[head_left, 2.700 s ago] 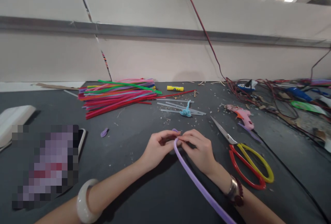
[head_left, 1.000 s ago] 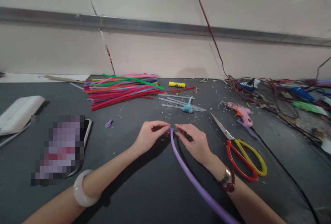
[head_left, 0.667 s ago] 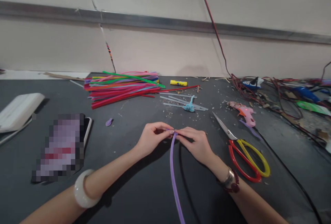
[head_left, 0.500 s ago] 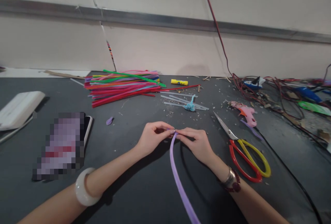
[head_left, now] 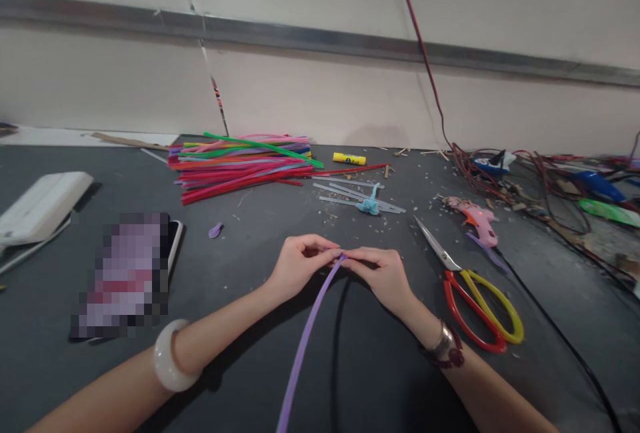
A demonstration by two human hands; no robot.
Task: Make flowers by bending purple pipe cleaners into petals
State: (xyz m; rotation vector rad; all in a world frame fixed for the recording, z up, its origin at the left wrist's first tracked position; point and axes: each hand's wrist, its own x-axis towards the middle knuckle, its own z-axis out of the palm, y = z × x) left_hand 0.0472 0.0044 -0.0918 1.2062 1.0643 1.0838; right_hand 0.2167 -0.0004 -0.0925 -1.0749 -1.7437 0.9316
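A purple pipe cleaner point(head_left: 309, 333) runs from my fingertips down past the bottom edge of the view. My left hand point(head_left: 303, 263) pinches its upper end between thumb and fingers. Right beside it, my right hand point(head_left: 383, 274) pinches the same end, the fingertips of both hands nearly touching. The fingers hide how the tip is bent. A small purple coiled piece point(head_left: 215, 230) lies on the dark table left of my hands. Beyond them sits a light blue twisted pipe-cleaner piece point(head_left: 369, 205) on several pale glue sticks point(head_left: 335, 200).
A bundle of coloured pipe cleaners point(head_left: 245, 169) lies near the wall, beside a yellow tube point(head_left: 349, 159). To the right are scissors point(head_left: 450, 261), a pink glue gun point(head_left: 477, 219) and tangled cables point(head_left: 465, 169). A phone point(head_left: 125, 266) and a white box point(head_left: 47, 203) lie left.
The free length of the purple pipe cleaner has swung from the lower right to the lower left. Both hands keep their pinch in nearly the same place.
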